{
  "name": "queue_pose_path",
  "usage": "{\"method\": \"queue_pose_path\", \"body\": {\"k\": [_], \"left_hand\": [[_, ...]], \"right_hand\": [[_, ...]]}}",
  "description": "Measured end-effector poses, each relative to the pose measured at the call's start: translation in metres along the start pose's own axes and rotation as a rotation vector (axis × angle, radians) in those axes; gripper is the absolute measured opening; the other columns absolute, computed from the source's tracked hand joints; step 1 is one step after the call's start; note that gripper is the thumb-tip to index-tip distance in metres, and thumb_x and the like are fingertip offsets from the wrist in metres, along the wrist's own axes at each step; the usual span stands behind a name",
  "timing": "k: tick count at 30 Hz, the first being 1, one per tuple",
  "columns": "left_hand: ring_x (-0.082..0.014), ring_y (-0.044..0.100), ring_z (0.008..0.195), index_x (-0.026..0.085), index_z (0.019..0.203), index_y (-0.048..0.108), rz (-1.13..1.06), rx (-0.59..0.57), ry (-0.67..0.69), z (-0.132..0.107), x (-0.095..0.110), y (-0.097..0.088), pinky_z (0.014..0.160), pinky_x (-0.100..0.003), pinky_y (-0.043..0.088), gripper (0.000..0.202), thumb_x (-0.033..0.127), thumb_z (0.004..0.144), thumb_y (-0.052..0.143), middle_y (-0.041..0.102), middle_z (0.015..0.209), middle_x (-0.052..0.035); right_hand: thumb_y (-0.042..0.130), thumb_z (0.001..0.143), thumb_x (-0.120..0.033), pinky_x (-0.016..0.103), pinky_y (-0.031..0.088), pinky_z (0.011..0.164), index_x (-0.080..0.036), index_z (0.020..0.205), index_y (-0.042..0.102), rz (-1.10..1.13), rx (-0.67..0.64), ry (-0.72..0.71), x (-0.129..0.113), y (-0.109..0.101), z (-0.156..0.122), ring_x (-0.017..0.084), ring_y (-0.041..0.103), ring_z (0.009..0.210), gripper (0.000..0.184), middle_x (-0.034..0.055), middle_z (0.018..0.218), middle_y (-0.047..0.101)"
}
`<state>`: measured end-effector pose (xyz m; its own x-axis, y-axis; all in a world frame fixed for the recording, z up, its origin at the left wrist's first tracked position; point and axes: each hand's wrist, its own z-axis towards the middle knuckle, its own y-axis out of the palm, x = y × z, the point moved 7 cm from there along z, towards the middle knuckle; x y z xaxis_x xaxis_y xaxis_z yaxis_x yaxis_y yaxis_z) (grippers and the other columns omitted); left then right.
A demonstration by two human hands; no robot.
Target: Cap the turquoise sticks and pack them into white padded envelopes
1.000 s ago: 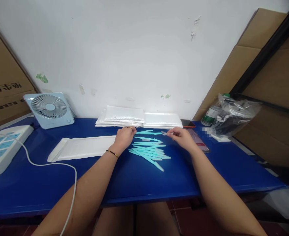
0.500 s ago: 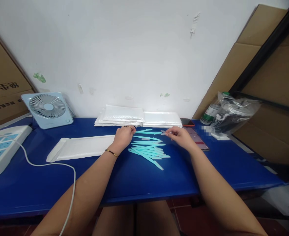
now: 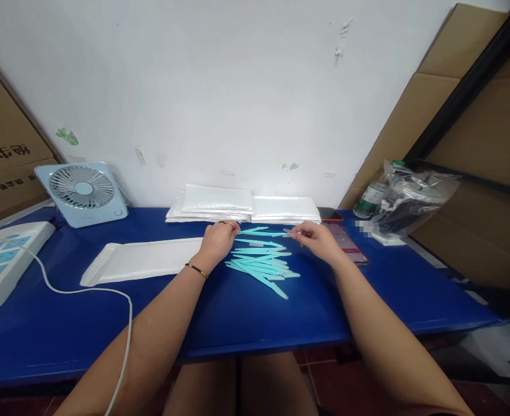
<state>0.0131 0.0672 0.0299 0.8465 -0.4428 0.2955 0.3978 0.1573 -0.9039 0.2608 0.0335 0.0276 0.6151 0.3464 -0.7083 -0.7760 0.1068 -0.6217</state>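
Observation:
A loose pile of thin turquoise plastic sticks (image 3: 259,263) with clear caps lies on the blue table (image 3: 246,318). My left hand (image 3: 218,240) is curled at the pile's left end, fingertips pinching the tip of one turquoise stick (image 3: 261,234). My right hand (image 3: 320,240) pinches the clear capped end of that same stick, at the pile's upper right. A white padded envelope (image 3: 142,260) lies flat just left of my left hand.
Stacks of white padded envelopes (image 3: 241,208) sit at the wall. A small blue fan (image 3: 81,192), a white power strip (image 3: 3,263) with its cord (image 3: 85,292), a phone (image 3: 348,245), a bottle (image 3: 368,202) and a plastic bag (image 3: 411,202) stand around. Cardboard leans at both sides.
Both hands stay in place at the top of the pile. The view has shifted slightly; nothing else has moved.

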Motion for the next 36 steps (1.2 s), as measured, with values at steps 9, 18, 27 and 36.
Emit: {"method": "queue_pose_path", "body": {"k": [9, 18, 27, 36], "left_hand": [[-0.0193, 0.058, 0.086, 0.021, 0.084, 0.061, -0.010, -0.067, 0.090, -0.002, 0.013, 0.002, 0.075, -0.030, 0.035, 0.024, 0.027, 0.088, 0.038, 0.067, 0.088, -0.0023], [-0.0278, 0.046, 0.111, 0.025, 0.118, 0.053, -0.011, -0.309, 0.240, -0.025, 0.027, 0.007, 0.087, -0.036, 0.032, 0.069, 0.068, 0.065, 0.057, 0.057, 0.117, -0.0075], [-0.0259, 0.055, 0.097, 0.018, 0.097, 0.059, 0.193, -0.361, 0.346, -0.045, 0.061, 0.015, 0.083, -0.036, 0.037, 0.044, 0.052, 0.069, 0.062, 0.064, 0.100, -0.0088], [-0.0314, 0.060, 0.086, 0.012, 0.091, 0.062, 0.275, -0.427, 0.331, -0.060, 0.098, 0.029, 0.072, -0.041, 0.048, 0.030, 0.027, 0.065, 0.058, 0.065, 0.091, -0.0167]], "right_hand": [[0.059, 0.078, -0.042, 0.024, 0.040, 0.055, -0.017, 0.083, 0.068, -0.038, -0.099, -0.021, -0.003, 0.016, -0.001, 0.011, 0.050, 0.058, 0.027, 0.0020, 0.074, 0.060], [0.064, 0.070, -0.054, 0.030, 0.046, 0.071, -0.021, 0.107, 0.062, -0.180, -0.312, -0.093, -0.032, 0.028, -0.015, 0.020, 0.055, 0.088, 0.050, 0.0070, 0.104, 0.055], [0.061, 0.074, -0.046, 0.038, 0.044, 0.080, -0.017, 0.105, 0.053, -0.560, -0.408, -0.182, -0.067, 0.064, -0.049, 0.025, 0.046, 0.097, 0.044, 0.0093, 0.102, 0.049], [0.055, 0.069, -0.021, 0.031, 0.045, 0.068, -0.014, 0.094, 0.052, -0.695, -0.537, -0.178, -0.077, 0.087, -0.064, 0.023, 0.056, 0.082, 0.026, 0.0119, 0.095, 0.057]]}}
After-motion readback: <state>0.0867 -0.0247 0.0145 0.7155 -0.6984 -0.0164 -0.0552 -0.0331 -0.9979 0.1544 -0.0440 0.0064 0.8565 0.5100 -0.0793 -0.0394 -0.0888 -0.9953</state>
